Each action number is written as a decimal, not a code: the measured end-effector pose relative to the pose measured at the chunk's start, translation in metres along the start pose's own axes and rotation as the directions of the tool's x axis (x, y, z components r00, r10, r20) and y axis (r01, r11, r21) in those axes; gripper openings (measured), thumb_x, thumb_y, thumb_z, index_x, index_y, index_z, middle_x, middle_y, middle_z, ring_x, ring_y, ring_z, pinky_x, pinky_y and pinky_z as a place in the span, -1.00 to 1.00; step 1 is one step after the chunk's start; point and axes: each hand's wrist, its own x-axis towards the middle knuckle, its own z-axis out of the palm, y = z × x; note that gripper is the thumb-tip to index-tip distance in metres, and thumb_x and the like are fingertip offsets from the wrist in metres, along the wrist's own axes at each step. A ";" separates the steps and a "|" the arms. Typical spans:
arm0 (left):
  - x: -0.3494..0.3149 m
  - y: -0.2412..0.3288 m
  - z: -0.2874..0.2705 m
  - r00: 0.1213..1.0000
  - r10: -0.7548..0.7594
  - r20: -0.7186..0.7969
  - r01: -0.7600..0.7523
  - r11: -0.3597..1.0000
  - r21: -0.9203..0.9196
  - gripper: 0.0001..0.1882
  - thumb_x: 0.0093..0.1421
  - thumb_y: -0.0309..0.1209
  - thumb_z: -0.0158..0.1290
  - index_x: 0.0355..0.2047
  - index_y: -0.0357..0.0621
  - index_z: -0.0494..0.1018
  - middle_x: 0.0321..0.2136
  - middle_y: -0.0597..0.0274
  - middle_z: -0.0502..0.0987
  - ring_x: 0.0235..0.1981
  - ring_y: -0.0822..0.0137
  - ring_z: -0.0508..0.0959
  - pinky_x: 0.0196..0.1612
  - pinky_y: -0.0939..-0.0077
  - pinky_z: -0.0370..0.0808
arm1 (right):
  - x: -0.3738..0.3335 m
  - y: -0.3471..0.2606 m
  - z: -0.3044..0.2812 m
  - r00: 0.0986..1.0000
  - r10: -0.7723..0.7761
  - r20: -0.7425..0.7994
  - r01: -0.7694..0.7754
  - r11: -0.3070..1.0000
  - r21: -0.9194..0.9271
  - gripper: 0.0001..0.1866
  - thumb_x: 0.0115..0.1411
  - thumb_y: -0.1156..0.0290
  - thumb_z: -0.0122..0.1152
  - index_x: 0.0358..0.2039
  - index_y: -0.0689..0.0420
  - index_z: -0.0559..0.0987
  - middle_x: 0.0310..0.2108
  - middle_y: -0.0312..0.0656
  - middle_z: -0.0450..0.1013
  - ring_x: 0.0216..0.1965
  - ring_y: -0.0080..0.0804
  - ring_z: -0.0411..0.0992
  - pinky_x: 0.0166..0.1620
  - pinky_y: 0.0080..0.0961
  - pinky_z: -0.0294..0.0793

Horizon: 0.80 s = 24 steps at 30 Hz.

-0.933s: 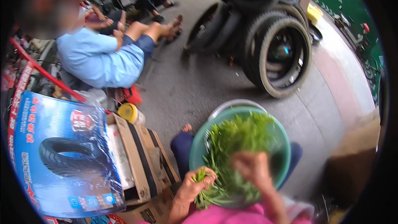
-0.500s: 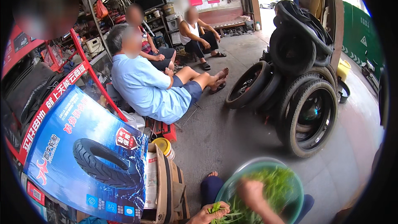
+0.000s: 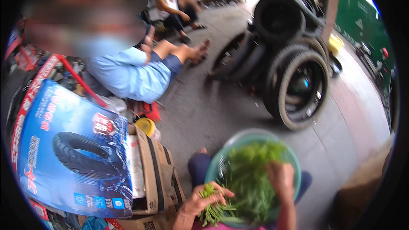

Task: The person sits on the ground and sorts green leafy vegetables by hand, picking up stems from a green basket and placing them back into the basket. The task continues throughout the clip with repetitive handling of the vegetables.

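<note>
A green plastic basin sits between my knees, heaped with leafy greens. At its left front rim my left hand is closed round a bunch of green stems, their ends hanging down into the basin. My right hand is over the right side of the heap, fingers curled down against the leaves. It is blurred, and what lies in its fingers, if anything, cannot be made out. Behind the basin a paler rim of another bowl shows.
Cardboard boxes stand to my left beside a blue poster board. A yellow-lidded bucket is behind them. Stacked tyres stand ahead right. A person in a light blue shirt sits ahead left, another in a white top farther back.
The view has tilted downward, so the basin and both hands appear higher. My right hand has moved from the left-middle of the greens to their right side. My left hand still holds stems.
</note>
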 end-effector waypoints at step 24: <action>0.027 -0.010 0.041 0.995 -0.018 -0.100 0.065 0.874 0.481 -0.86 0.13 -0.48 0.28 -0.32 -0.29 0.63 -0.53 0.46 0.53 -0.55 0.67 0.38 -0.49 0.71 0.28 | -0.024 0.000 -0.006 0.799 0.100 0.592 -0.563 0.468 0.681 -0.70 0.30 0.23 0.23 -0.19 0.25 0.61 -0.51 -0.28 0.54 -0.62 -0.68 0.39 -0.56 -0.74 0.34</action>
